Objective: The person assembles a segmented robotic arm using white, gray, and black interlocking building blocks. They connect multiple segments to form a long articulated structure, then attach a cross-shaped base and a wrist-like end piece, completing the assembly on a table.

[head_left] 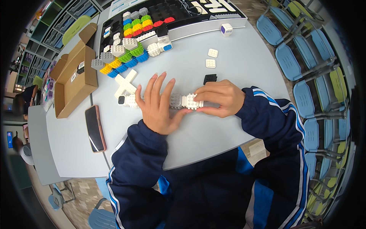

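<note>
A row of joined white and grey building blocks (175, 100) lies on the table in front of me, running left to right. My left hand (157, 103) rests over its middle with fingers stretched and spread, hiding part of the row; the thumb reaches toward the grey block. At the right end, my right hand (221, 99) pinches a white studded block (192, 102) between thumb and fingers. A white piece with a dark end (121, 100) pokes out left of my left hand. Just behind the right hand sits a small black block (210, 79).
A white cross-shaped piece (126, 83), a phone (95, 128) and an open cardboard box (78, 78) lie to the left. Coloured blocks (126, 55) stand by a black tray (167, 10) at the back. Two white square plates (210, 63) and a white cube (226, 29) are farther right.
</note>
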The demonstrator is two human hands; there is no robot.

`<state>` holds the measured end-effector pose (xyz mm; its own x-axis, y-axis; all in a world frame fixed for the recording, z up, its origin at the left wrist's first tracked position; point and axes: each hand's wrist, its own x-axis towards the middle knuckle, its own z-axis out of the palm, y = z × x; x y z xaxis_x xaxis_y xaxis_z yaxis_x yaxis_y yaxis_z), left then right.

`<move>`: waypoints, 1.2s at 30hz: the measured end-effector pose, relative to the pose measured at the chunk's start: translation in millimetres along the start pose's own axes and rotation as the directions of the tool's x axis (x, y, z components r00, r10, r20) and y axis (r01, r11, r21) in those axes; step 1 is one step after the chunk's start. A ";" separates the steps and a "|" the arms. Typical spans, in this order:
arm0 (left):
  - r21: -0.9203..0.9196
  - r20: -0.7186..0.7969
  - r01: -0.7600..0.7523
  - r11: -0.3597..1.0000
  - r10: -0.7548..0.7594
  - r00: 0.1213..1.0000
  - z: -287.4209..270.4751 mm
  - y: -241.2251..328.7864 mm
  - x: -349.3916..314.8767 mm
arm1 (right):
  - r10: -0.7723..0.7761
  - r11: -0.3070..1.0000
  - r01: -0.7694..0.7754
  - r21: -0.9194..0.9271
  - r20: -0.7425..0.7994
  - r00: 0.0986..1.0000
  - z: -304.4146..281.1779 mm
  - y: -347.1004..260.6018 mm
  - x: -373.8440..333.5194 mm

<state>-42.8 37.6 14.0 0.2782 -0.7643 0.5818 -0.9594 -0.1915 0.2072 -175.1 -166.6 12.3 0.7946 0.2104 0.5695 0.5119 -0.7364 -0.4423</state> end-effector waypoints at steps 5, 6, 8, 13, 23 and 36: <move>-0.024 0.123 -0.056 0.998 0.059 0.991 -5.0 -6.4 -0.6 | -0.036 0.999 0.034 0.015 0.161 0.986 -2.8 -0.4 1.2; -0.043 0.166 -0.084 0.996 0.090 0.982 -2.4 -11.0 -3.5 | -0.060 0.998 0.060 0.004 0.165 0.984 -6.6 -0.6 3.1; -0.082 0.212 -0.112 0.990 0.128 0.969 -0.5 -13.1 -4.5 | -0.104 0.994 0.108 -0.015 0.174 0.979 -17.0 1.5 8.5; -0.076 0.152 -0.175 0.982 0.185 0.971 -1.1 -12.5 -0.3 | 0.068 0.990 -0.071 -0.125 -0.021 0.997 -46.1 16.9 11.2; -0.004 0.015 -0.080 0.997 0.080 0.997 10.5 -16.3 -1.1 | 0.462 0.817 -0.481 0.318 0.139 0.876 -27.7 15.9 5.8; 0.002 -0.023 -0.042 0.999 0.042 0.999 9.7 -12.0 -0.5 | 0.633 0.564 -0.549 0.617 0.104 0.767 -10.6 9.7 5.5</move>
<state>-31.9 34.3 3.6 0.2382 -0.7577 0.6076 -0.9704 -0.1602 0.1808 -169.3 -179.4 18.4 0.9675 -0.2382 0.0849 0.0537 -0.1342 -0.9895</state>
